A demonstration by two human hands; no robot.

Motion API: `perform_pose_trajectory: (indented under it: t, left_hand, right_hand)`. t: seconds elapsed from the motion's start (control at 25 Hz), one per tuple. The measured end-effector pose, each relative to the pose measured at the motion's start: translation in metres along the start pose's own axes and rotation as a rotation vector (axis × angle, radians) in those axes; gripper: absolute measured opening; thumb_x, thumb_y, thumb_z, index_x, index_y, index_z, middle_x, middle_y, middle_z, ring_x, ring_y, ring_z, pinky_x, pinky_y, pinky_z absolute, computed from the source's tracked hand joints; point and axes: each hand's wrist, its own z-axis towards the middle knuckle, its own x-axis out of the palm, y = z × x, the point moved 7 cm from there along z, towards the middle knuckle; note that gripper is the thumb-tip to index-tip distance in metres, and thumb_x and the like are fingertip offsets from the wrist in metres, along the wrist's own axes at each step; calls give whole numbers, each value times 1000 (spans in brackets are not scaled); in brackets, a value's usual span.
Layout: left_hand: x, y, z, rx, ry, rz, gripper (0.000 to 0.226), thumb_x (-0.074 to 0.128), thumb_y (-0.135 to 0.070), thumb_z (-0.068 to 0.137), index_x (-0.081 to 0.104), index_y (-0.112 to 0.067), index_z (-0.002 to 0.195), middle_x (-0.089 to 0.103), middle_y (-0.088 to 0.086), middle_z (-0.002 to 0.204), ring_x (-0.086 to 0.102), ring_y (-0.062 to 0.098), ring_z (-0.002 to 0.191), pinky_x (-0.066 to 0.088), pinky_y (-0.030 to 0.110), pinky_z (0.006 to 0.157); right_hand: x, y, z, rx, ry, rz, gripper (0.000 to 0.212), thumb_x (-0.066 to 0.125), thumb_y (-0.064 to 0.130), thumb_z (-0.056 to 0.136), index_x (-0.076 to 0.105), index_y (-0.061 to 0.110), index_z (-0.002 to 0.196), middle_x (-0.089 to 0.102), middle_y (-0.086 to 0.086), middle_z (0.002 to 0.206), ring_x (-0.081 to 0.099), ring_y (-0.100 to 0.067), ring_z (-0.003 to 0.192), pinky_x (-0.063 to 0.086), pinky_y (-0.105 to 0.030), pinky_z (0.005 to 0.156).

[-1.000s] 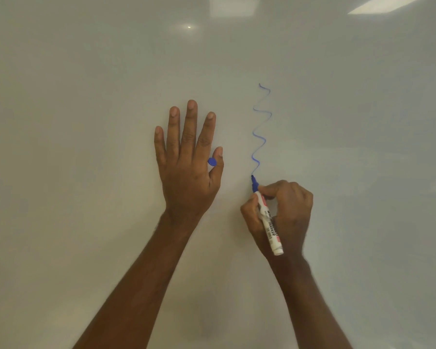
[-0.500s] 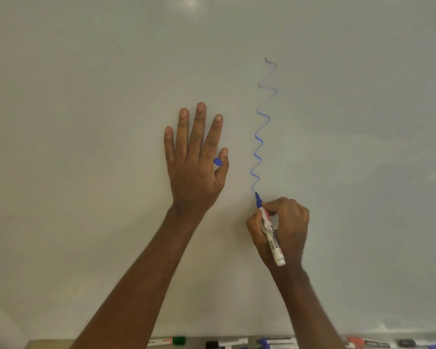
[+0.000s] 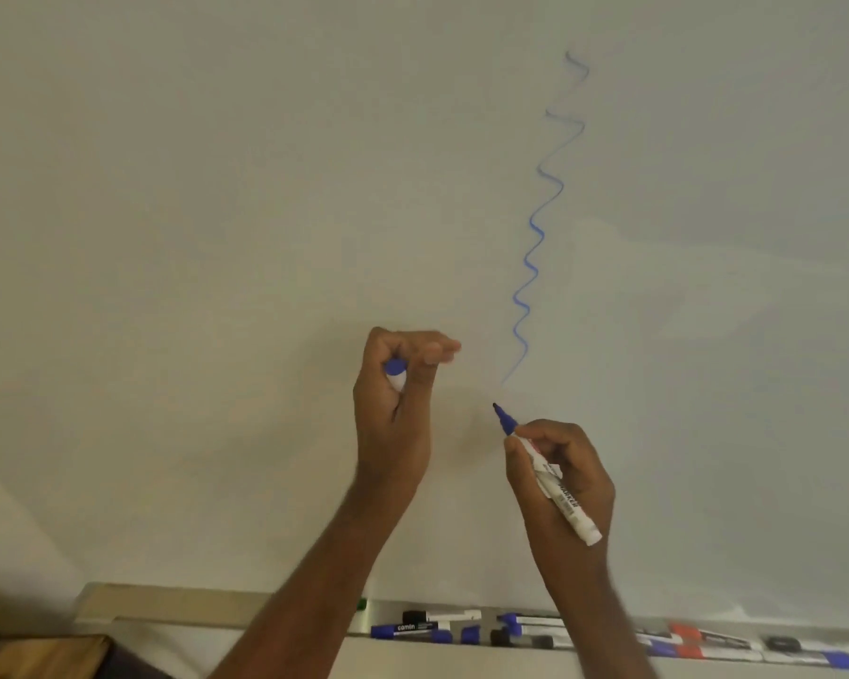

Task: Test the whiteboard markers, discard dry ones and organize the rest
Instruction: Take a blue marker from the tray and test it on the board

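Here, seen from the head camera, the right hand (image 3: 562,475) pinches a blue whiteboard marker (image 3: 550,477) by its barrel, the tip beyond the grip and just off the whiteboard (image 3: 216,237), below a wavy blue line (image 3: 530,267). The left hand (image 3: 398,384) curls round the blue cap (image 3: 394,369), near that grip. The marker looks light, stiff and smooth, best held mid-barrel; more markers (image 3: 412,629) lie in the tray (image 3: 359,624) below both grips.

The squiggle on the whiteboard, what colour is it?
Blue: the squiggle shows in the head view, fainter towards its top.
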Motion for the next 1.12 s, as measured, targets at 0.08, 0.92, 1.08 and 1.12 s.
perform_pose_trajectory:
  t: [0.08,0.92,1.08,1.12]
  left_hand:
    - [-10,11,-15,-228,-64,-133,43,45,-45,104,57,-6,90,75,10,90,71,28,82,56,41,78]
    - [-68,53,-100,-921,-270,-605,49,30,-50,106,58,-17,82,74,9,89,70,24,71,58,37,75]
    - [-85,60,-106,-948,-360,-502,43,35,-46,105,63,-20,85,75,8,88,70,25,70,58,38,75]
    - [-90,62,-109,-958,-381,-462,40,37,-46,105,63,-20,88,75,8,87,69,25,69,59,38,74]
  right_hand:
    - [2,6,-8,40,-10,81,13,69,7,88,69,18,95,68,7,87,64,-14,76,51,-22,66]
    - [77,8,-81,44,332,40,15,64,27,88,61,16,98,67,3,90,68,-19,81,56,-28,65]
    - [86,10,-89,-99,381,-126,27,63,45,95,64,20,104,69,12,101,65,-6,88,56,-22,72]
    - [88,6,-94,-128,401,-177,30,63,48,96,65,20,107,71,10,103,66,-5,89,57,-23,75]
